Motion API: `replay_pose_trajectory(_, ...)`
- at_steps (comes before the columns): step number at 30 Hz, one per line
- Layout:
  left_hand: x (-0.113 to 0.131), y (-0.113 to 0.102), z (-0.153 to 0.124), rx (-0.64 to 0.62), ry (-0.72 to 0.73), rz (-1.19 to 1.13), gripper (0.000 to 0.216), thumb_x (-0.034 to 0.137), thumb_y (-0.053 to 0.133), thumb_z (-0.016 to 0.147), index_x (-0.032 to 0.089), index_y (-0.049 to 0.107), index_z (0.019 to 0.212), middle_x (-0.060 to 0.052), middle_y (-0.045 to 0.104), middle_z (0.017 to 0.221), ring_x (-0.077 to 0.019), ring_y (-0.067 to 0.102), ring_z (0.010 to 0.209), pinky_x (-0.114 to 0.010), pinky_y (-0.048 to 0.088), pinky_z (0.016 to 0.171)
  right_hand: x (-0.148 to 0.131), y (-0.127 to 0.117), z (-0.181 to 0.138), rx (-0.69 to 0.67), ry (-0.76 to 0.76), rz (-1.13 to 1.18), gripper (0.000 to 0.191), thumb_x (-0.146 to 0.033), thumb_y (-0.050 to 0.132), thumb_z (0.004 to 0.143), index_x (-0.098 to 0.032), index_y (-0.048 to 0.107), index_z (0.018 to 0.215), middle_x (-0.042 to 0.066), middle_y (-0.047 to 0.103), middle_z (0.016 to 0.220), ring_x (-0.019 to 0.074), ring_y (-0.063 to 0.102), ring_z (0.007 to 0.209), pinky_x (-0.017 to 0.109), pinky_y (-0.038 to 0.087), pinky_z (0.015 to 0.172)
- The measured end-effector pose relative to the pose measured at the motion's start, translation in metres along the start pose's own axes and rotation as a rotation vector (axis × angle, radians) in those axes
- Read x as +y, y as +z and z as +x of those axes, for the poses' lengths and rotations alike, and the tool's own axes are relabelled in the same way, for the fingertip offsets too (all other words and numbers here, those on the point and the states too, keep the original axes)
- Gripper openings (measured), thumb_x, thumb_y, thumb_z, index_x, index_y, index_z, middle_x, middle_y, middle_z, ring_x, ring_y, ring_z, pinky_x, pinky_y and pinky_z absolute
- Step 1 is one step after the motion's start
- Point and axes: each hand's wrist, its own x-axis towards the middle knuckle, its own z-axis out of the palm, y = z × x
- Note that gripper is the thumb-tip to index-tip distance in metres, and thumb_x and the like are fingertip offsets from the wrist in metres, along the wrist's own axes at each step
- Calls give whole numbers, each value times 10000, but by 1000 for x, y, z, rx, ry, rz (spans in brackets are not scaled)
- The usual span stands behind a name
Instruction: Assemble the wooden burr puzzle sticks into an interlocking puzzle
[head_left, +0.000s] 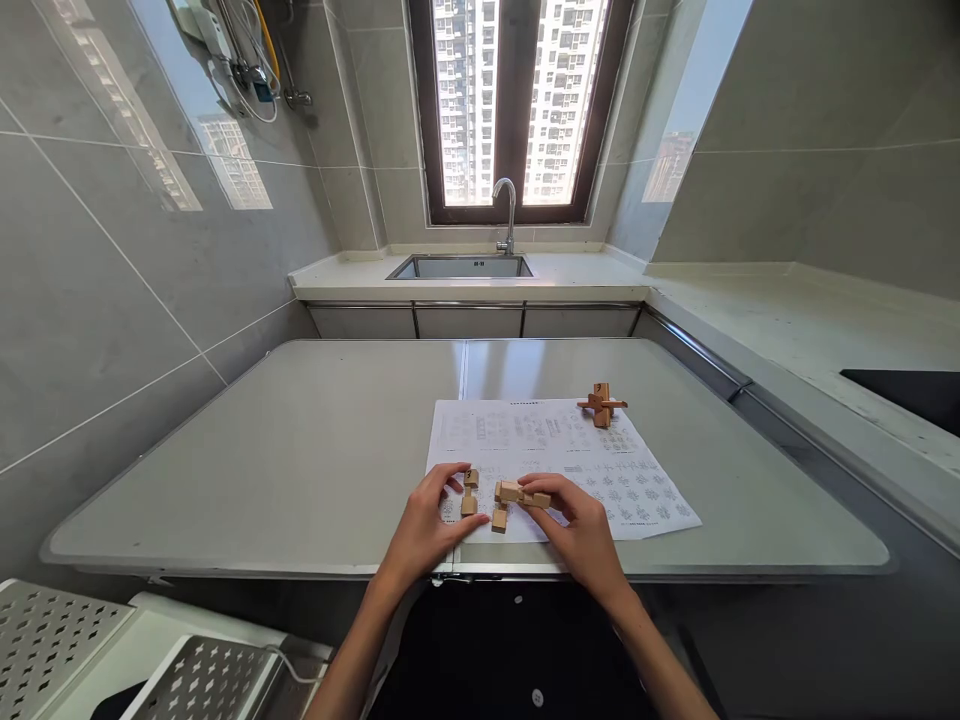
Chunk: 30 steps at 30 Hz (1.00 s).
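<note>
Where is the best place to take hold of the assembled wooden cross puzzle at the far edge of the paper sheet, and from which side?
Probably from above, pinching the upright block of the wooden cross puzzle. It stands apart on the instruction sheet, and its thin horizontal bars stick out sideways, so a side approach would likely knock them. The right hand is the nearer one.

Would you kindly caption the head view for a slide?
Two hands, left hand and right hand, handle wooden puzzle pieces on an instruction sheet.
</note>
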Motion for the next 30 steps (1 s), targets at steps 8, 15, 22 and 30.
replay_pose_trajectory(8,19,0,5,34,175,-27,656,298,847,826,324,519,1393,-37,660,1309,-222,643,1025,-392,528,975,-17,7,7,-142,162,376,314,-473,911,755,-263,820,970,76,688,1408,334,658,1285,494,540,1105)
replay_pose_trajectory(15,37,-1,14,-17,355,11,592,237,767,890,326,524,1422,-68,653,1327,-265,617,1148,-446,526,1028,-33,14,12,-284,320,479,313,-406,932,738,-230,828,976,89,789,1217,344,697,1229,489,527,1107)
replay_pose_trajectory(22,34,-2,13,4,202,-108,608,315,842,833,292,544,1363,-76,628,1276,-231,646,1026,-379,548,879,-30,12,16,-185,336,486,335,-433,925,735,-220,821,973,86,792,1174,316,748,1090,425,599,983)
replay_pose_trajectory(30,35,-9,18,-416,-134,-546,486,581,589,988,186,572,1270,-30,686,858,-126,585,660,-241,450,582,-14,5,25,-180,262,382,324,-438,889,787,-227,804,1018,70,775,1171,283,739,1072,416,562,1026)
